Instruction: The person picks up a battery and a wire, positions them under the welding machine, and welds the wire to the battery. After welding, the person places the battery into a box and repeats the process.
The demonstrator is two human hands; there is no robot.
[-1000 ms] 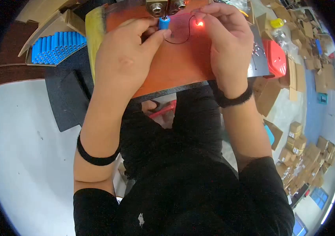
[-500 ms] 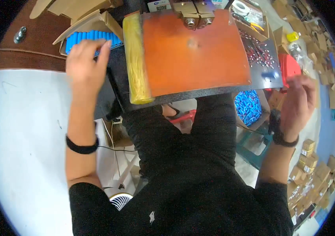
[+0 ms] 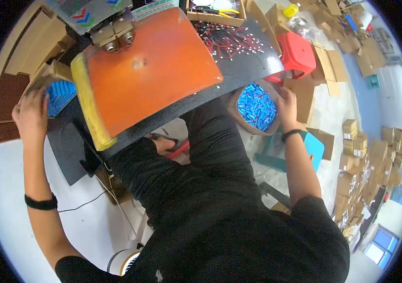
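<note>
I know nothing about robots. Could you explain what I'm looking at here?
There is no robot: these are a person's own bare hands. The view comes from a wide fisheye camera worn on the head, looking down, so straight edges bend.

On the dark table lies an orange mat with a yellow strip along its left side. A metal machine part sits over its far edge, and thin wires lie to the right.

The left hand is at a box of blue cylinders. The right hand is beside a cardboard box of loose blue pieces. Whether either hand holds anything is hard to tell.
</note>
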